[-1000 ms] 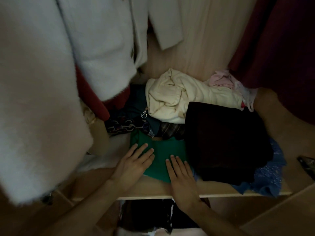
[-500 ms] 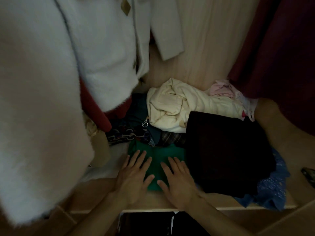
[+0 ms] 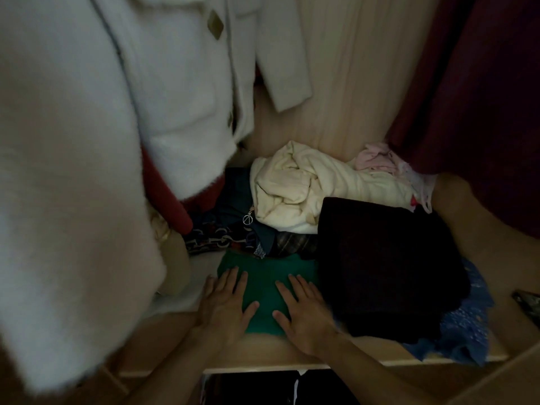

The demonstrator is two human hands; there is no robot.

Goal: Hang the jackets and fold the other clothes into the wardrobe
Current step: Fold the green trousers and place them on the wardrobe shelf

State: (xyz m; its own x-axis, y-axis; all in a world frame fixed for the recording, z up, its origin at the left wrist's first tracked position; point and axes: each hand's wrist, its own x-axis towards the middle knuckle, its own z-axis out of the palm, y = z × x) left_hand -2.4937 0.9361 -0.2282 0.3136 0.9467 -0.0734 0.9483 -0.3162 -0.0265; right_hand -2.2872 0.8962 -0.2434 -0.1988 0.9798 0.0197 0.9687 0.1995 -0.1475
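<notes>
A folded green garment (image 3: 264,283) lies at the front of the wardrobe shelf (image 3: 263,353). My left hand (image 3: 226,305) lies flat on its left side with fingers spread. My right hand (image 3: 304,311) presses flat on its right side, against a folded black garment (image 3: 385,267). White fluffy jackets (image 3: 181,92) hang at the left, above the shelf.
Behind the green piece lie a crumpled cream garment (image 3: 315,185), a patterned dark cloth (image 3: 216,238) and a pink item (image 3: 380,159). A blue lace cloth (image 3: 461,325) pokes out under the black one. A dark red garment (image 3: 482,97) hangs at the right.
Both hands have slid back toward the shelf's front edge on the green garment, and the view has tilted upward a little.
</notes>
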